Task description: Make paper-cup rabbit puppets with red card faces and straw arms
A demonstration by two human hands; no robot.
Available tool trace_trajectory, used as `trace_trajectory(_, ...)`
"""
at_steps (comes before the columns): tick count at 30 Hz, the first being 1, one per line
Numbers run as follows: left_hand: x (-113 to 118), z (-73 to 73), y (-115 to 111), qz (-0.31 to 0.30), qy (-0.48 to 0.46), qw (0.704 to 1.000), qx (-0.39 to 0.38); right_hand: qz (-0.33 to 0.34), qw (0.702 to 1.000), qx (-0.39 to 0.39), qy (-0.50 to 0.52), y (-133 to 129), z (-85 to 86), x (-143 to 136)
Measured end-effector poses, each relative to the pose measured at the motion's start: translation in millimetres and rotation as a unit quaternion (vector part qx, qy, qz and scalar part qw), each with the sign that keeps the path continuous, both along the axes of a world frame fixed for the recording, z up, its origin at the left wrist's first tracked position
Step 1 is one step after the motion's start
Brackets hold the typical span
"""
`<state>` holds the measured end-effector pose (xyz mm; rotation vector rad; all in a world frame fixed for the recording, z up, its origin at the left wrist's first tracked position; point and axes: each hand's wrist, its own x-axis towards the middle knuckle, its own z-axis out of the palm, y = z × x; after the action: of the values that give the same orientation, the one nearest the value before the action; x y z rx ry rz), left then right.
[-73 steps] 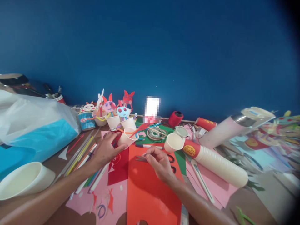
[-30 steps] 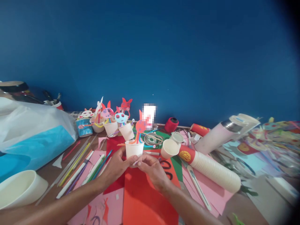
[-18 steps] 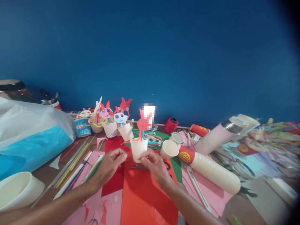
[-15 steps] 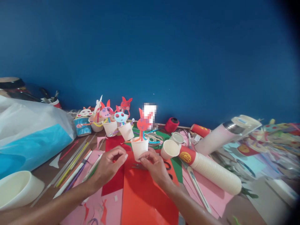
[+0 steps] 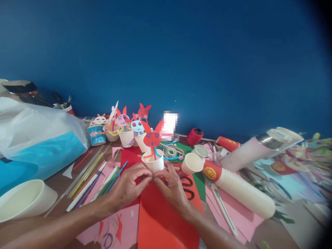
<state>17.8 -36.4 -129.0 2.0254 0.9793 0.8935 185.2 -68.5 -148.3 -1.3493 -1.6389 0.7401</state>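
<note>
Both hands meet at the lower front of a white paper cup (image 5: 155,166). My left hand (image 5: 137,182) has its thumb and forefinger pinched together. My right hand (image 5: 171,184) is pinched too, its fingertips against those of the left. Whatever lies between the fingertips is too small to make out. Out of the cup rises a red paper animal head (image 5: 151,139) with pointed ears and a drawn face. Orange and blue pipe-cleaner-like arms spread over the cup's rim. Below the hands lies a sheet of orange-red paper (image 5: 168,221).
Finished-looking cup puppets (image 5: 125,137) stand at the back left. Coloured sticks (image 5: 88,176) and a white bowl (image 5: 31,200) lie left. Scissors (image 5: 188,188), an open paper cup (image 5: 192,163), a stack of cups (image 5: 243,190), a utility knife (image 5: 223,207) and a bottle (image 5: 242,154) are right.
My left hand has moved right to meet the right hand at the cup. The red head has turned to face me and sits lower. The whole view has shifted slightly.
</note>
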Motion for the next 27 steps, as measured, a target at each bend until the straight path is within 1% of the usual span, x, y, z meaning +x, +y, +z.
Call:
trace_trajectory(1,0.2,0.9,-0.3,0.007,-0.008,1.000,-0.019,0.003,1.000,0.000,0.015,1.3,-1.0,0.4)
trace_trajectory(3,0.1,2.8,0.3,0.028,-0.046,0.995,-0.084,0.012,0.998,0.002,0.063,4.8,-4.0,1.6)
trace_trajectory(5,-0.9,5.1,3.1,0.063,-0.109,0.977,-0.170,0.016,0.992,-0.001,0.128,8.6,-7.0,3.1)
trace_trajectory(7,-2.9,8.4,8.1,0.097,-0.182,0.945,-0.253,0.017,0.984,-0.010,0.175,11.0,-8.5,4.3)
trace_trajectory(8,-4.2,10.5,11.0,0.109,-0.216,0.926,-0.288,0.019,0.983,-0.014,0.184,11.4,-8.4,4.6)
trace_trajectory(10,-7.2,14.7,16.7,0.129,-0.277,0.886,-0.348,0.023,0.983,-0.012,0.180,11.0,-7.0,4.8)
trace_trajectory(12,-10.2,18.1,21.4,0.145,-0.327,0.849,-0.389,0.028,0.984,-0.007,0.178,9.7,-5.7,4.6)
trace_trajectory(14,-12.5,19.3,24.8,0.154,-0.368,0.824,-0.402,0.035,0.980,-0.012,0.196,8.7,-5.7,4.4)
trace_trajectory(17,-14.2,17.8,27.5,0.157,-0.405,0.807,-0.400,0.053,0.971,-0.028,0.231,8.4,-8.2,4.3)
trace_trajectory(22,-14.2,14.3,29.7,0.158,-0.415,0.802,-0.399,0.056,0.968,-0.045,0.240,8.2,-10.8,3.7)
trace_trajectory(27,-14.5,10.1,31.5,0.150,-0.413,0.813,-0.382,0.056,0.968,-0.050,0.238,7.4,-10.1,3.0)
